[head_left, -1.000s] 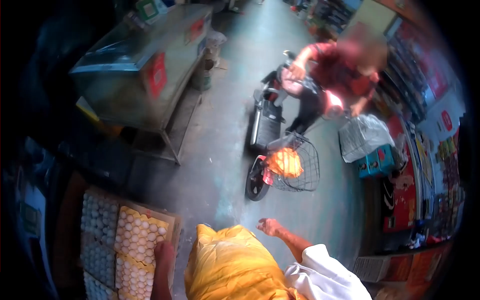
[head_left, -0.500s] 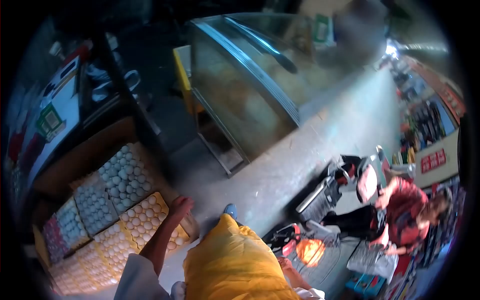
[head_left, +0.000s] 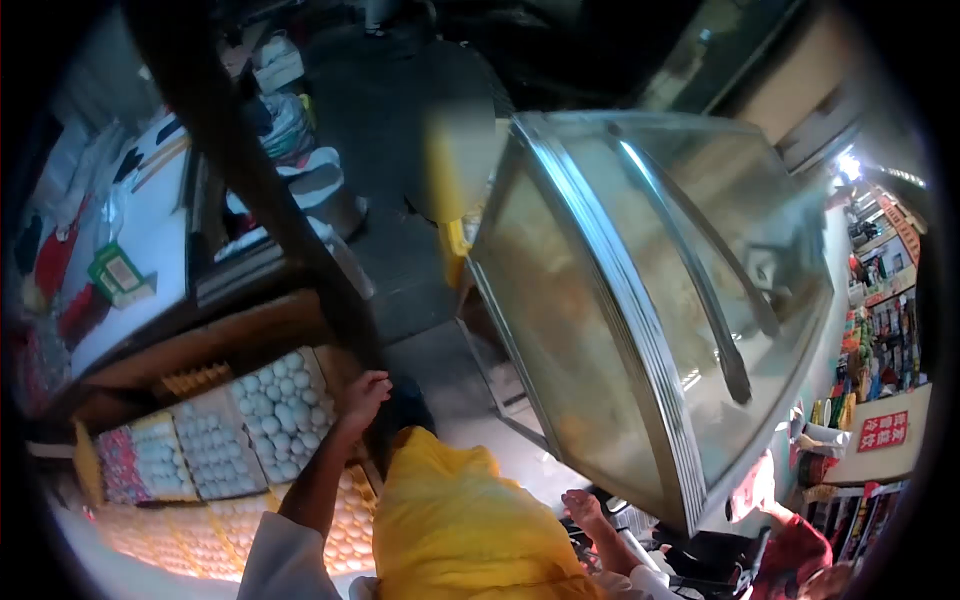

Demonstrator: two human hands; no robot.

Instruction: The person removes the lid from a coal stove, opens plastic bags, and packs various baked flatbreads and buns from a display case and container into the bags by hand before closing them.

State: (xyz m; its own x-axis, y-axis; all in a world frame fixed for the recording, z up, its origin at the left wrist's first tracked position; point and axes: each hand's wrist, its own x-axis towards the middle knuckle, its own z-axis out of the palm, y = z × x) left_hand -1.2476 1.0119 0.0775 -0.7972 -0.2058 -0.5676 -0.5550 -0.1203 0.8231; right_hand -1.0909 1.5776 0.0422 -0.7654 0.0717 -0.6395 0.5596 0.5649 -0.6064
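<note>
My left hand (head_left: 364, 398) hangs in front of the egg display, beside the white eggs (head_left: 285, 400) at its right end. Its fingers are loosely bent with nothing in them. Low on the other side of my yellow garment (head_left: 465, 520), my right hand (head_left: 582, 507) is held out in the air, fingers slightly curled and nothing visible in it. It is nearest to the lower corner of a glass display case (head_left: 600, 300). Trays of brown eggs (head_left: 225, 530) lie along the near side of the egg display, partly behind my left forearm.
A white-topped table (head_left: 150, 250) with a green box (head_left: 120, 270) stands at left, behind a dark post (head_left: 260, 190). Bags (head_left: 290, 130) lie beyond it. A person in red (head_left: 800, 555) is at lower right, near shop shelves (head_left: 880, 340). Dark floor (head_left: 400, 240) stretches ahead.
The view has turned and moved forward, so the glass case looms larger and further right. The person in red has shifted to the lower right edge. My right hand has come further into view.
</note>
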